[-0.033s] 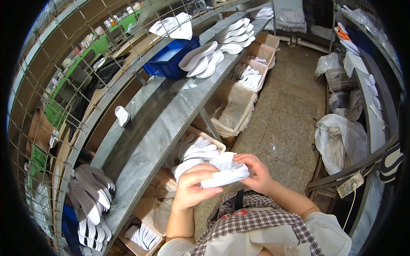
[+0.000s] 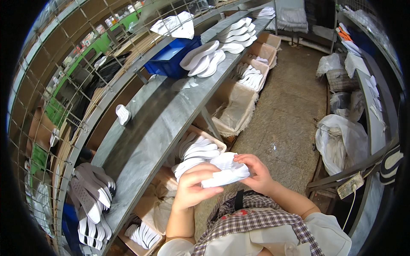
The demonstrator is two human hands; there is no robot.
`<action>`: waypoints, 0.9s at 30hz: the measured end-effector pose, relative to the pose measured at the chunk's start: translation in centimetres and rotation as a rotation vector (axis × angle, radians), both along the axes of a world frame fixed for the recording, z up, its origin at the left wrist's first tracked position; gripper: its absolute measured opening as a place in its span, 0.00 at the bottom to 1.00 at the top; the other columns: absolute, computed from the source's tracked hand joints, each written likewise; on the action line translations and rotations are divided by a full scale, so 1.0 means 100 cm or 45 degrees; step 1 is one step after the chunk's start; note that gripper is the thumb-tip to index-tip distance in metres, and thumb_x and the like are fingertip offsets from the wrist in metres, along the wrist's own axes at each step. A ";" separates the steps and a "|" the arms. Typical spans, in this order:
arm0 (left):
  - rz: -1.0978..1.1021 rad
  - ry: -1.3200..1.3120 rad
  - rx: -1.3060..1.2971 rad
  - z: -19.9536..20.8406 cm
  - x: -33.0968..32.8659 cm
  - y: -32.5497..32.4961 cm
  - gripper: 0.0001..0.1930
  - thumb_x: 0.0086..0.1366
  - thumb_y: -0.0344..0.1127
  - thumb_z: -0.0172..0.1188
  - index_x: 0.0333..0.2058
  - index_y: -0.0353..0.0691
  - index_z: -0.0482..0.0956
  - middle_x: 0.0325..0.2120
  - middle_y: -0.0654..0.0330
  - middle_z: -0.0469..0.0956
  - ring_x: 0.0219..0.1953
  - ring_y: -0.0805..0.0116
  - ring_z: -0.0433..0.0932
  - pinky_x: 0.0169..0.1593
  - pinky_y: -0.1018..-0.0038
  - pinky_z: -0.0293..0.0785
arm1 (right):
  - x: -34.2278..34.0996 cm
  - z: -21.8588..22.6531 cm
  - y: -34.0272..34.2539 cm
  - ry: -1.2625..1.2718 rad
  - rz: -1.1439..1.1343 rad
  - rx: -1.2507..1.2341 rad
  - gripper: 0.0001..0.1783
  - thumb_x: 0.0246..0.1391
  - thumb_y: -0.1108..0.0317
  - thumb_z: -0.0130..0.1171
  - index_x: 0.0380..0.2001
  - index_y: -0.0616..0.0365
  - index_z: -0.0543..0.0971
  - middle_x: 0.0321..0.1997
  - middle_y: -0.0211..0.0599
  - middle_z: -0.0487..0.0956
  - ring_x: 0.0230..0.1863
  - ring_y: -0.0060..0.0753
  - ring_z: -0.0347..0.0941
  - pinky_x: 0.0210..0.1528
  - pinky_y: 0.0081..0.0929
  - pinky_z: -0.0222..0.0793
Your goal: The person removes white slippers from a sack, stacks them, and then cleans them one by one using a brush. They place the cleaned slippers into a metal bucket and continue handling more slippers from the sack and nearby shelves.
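In front of my apron, both hands hold a white shoe sole [image 2: 230, 167], its middle bent up and its rim facing me. My left hand [image 2: 197, 184] is closed round its left end, thumb along the lower edge. My right hand [image 2: 256, 174] pinches the right end between thumb and fingers. Just beyond my left hand, a bin [image 2: 218, 144] under the bench holds a pile of white soles [image 2: 198, 148]. Part of the held sole is hidden by my left fingers.
A long grey metal bench [image 2: 160, 113] carries stacked white soles [image 2: 204, 59], grey-and-white soles [image 2: 90, 192], a single small sole [image 2: 123, 115] and a blue crate [image 2: 164, 68]. Wire mesh runs along its far side. Lined bins stand beneath; a plastic sack [image 2: 326, 141] sits right of the aisle.
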State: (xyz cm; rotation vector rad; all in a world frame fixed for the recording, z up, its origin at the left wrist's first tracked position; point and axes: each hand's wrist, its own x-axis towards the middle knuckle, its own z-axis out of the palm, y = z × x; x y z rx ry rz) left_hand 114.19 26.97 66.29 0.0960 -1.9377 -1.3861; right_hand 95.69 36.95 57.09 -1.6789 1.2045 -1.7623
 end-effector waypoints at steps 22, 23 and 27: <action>0.985 -0.110 0.135 -0.084 0.343 0.185 0.21 0.47 0.31 0.71 0.40 0.32 0.77 0.35 0.59 0.72 0.38 0.67 0.71 0.40 0.74 0.68 | 0.311 -0.076 0.046 -0.162 1.112 0.744 0.27 0.41 0.79 0.65 0.48 0.61 0.69 0.50 0.40 0.70 0.50 0.33 0.69 0.50 0.29 0.68; 1.140 -0.102 0.117 -0.086 0.376 0.211 0.19 0.47 0.31 0.70 0.38 0.32 0.78 0.33 0.59 0.72 0.36 0.68 0.71 0.38 0.74 0.68 | 0.349 -0.079 0.054 -0.092 1.205 0.722 0.28 0.41 0.79 0.65 0.48 0.61 0.69 0.51 0.40 0.69 0.52 0.34 0.68 0.52 0.30 0.67; 1.702 -0.082 0.218 -0.088 0.486 0.341 0.13 0.47 0.29 0.69 0.32 0.32 0.79 0.27 0.60 0.71 0.29 0.70 0.70 0.32 0.76 0.66 | 0.482 -0.088 0.082 -0.295 1.705 0.740 0.19 0.50 0.80 0.55 0.47 0.61 0.69 0.51 0.42 0.69 0.51 0.32 0.68 0.48 0.26 0.68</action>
